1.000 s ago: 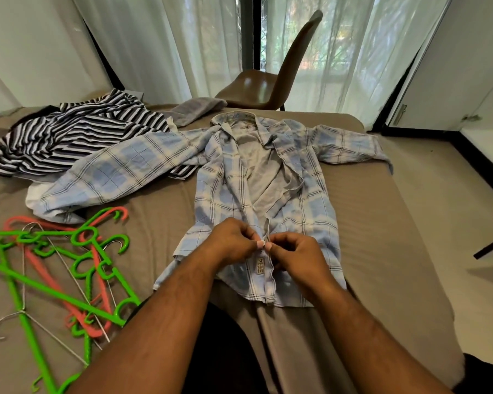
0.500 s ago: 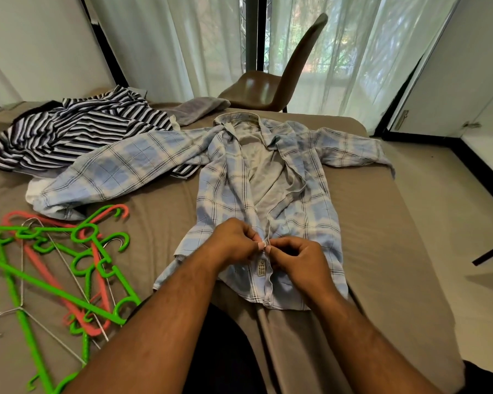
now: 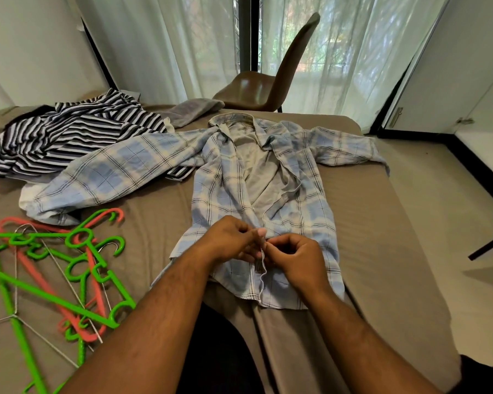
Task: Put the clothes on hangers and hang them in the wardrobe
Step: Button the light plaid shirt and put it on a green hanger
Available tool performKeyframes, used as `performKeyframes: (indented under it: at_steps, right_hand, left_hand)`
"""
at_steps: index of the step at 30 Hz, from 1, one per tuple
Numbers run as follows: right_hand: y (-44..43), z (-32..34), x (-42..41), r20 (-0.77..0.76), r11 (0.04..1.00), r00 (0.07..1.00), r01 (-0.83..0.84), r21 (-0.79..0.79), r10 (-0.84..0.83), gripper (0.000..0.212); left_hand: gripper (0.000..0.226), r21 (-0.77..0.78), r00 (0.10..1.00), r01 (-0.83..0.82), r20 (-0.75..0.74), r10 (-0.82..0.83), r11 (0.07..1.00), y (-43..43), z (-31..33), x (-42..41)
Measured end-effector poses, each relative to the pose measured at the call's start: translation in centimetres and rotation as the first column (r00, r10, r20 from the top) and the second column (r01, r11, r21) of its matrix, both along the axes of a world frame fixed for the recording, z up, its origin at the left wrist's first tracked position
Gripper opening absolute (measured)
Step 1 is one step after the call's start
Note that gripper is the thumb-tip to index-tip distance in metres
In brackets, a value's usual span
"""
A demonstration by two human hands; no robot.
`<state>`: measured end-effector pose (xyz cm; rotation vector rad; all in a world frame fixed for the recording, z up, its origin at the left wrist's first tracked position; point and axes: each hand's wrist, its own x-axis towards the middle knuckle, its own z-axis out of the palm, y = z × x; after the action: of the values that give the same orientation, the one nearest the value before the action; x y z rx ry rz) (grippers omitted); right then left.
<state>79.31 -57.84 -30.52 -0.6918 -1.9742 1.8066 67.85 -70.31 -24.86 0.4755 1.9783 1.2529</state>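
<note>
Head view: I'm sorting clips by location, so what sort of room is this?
Most likely a bedroom: a brown-sheeted bed holds a plaid shirt, a striped garment and loose hangers. Sheer curtains hang behind a chair, and white cupboard doors stand at the right.

Bed (image 3: 382,223) w/ shirts (image 3: 225,172), hangers (image 3: 54,274)
</note>
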Motion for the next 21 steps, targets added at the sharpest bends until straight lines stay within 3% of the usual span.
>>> performKeyframes:
  at_steps: [4, 8, 11, 14, 18, 21]
  right_hand:
    - [-0.4, -0.2, -0.2, -0.013, 0.99, 0.998, 0.056, 0.126, -0.055, 0.009]
    - [-0.6, -0.1, -0.2, -0.022, 0.997, 0.999, 0.044, 0.069, -0.043, 0.007]
    - [-0.8, 0.3, -0.3, -0.016, 0.996, 0.999, 0.041, -0.08, -0.042, 0.007]
    - [-1.2, 0.9, -0.7, 0.016, 0.955, 0.997, 0.079, -0.286, -0.077, 0.007]
    - [-0.9, 1.0, -1.3, 0.056, 0.797, 0.996, 0.084, -0.598, -0.063, 0.015]
    - [-0.5, 0.6, -1.2, 0.12, 0.775, 0.989, 0.008, -0.632, 0.088, 0.014]
  left_hand:
    - [0.018, -0.035, 0.991, -0.03, -0.131, 0.025, 0.999, 0.2, 0.0, 0.4]
    - [0.016, -0.072, 0.961, -0.083, -0.268, 0.061, 0.994, 0.6, -0.5, 0.4]
    - [0.021, -0.161, 0.937, -0.099, -0.348, 0.037, 0.982, 1.0, -1.1, 0.3]
    - [0.027, -0.191, 0.947, -0.078, -0.321, 0.013, 0.978, 1.3, -1.1, 0.6]
    - [0.034, -0.188, 0.967, -0.041, -0.255, -0.008, 0.981, 1.2, -0.8, 0.8]
    - [0.032, -0.286, 0.97, 0.024, -0.227, -0.092, 0.958, 0.5, -0.7, 0.4]
